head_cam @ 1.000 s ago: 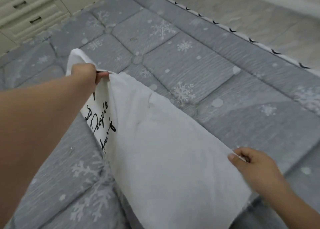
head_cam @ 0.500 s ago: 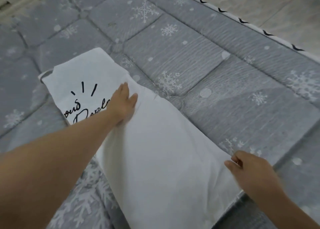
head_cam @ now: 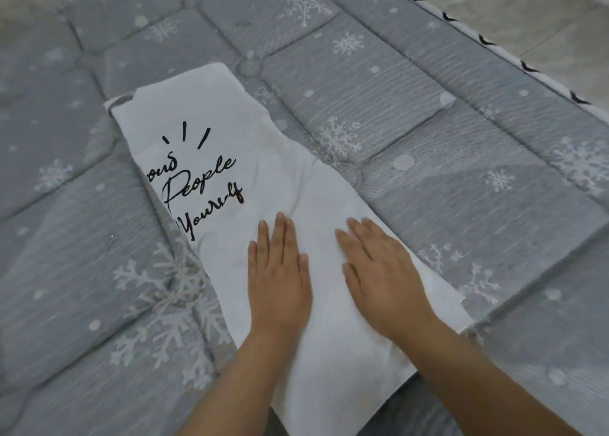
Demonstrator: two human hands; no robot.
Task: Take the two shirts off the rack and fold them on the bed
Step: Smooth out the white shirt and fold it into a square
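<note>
White shirt [head_cam: 296, 178] lies flat on the bed [head_cam: 428, 132], folded lengthwise into a long narrow strip running diagonally from the near right edge toward the far left. Near end reaches the near edge of the bed, close to the camera.

Left hand [head_cam: 280, 277] palm down on the shirt, near-middle of the strip. Fingers [head_cam: 280, 234] straight, held close together, thumb alongside. Nothing gripped, just flat contact.

Right hand [head_cam: 379, 277] just beside it, also palm down on the shirt, nearer the strip's right edge. Fingers straight, slightly spread, angled toward the far left. No pinch.

Both forearms come in from the bottom of the view.

Beyond the hands: black script print [head_cam: 197, 185] on the shirt, readable words "People" and "Yourself", three short dash marks above it. Left side of the print is cut off at the fold.

Far end of the strip shows a grey neckline edge [head_cam: 123, 101].

Bed cover is grey, quilted, snowflake pattern. Tiled floor [head_cam: 543, 17] past the bed's far right edge.
</note>
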